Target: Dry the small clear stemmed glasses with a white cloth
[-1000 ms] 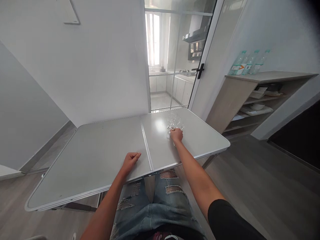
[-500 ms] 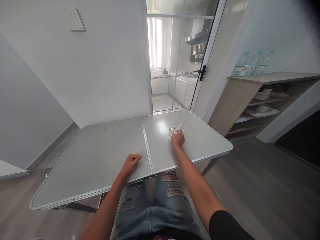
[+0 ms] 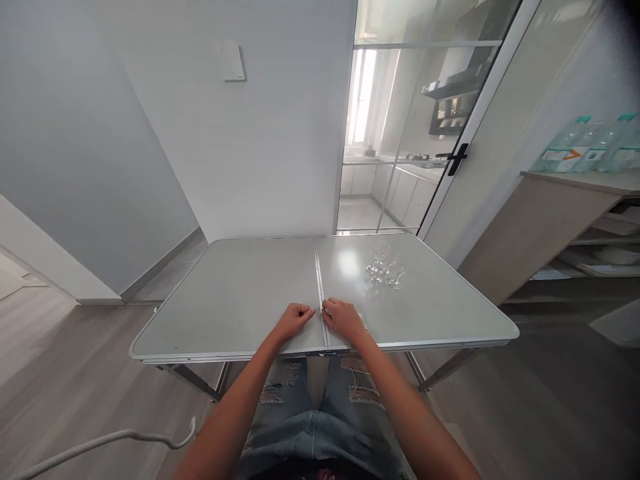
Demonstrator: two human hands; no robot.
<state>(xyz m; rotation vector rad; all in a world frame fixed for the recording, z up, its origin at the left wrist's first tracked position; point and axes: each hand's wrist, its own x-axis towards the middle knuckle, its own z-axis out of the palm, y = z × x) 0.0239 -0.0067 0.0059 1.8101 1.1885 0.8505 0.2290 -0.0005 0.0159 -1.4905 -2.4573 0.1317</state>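
Note:
My left hand rests near the front edge of the table, just left of the centre seam, curled closed with nothing visible in it. Right beside it, over the seam, my right hand is closed around a small clear glass; only a bit of it shows by the wrist, and the rest is hidden by the fingers. Farther back on the right half stands a cluster of several small clear stemmed glasses, apart from both hands.
The pale folding table has a metal rim and a seam across its middle. Behind it are a white wall and a glass door. A wooden shelf unit with plastic bottles stands at right. A white curved tube appears at lower left.
My right hand has drawn back from the glass cluster to the table's seam, bringing a glass beside my left hand. The left hand stays closed near the front edge. The view has turned left.

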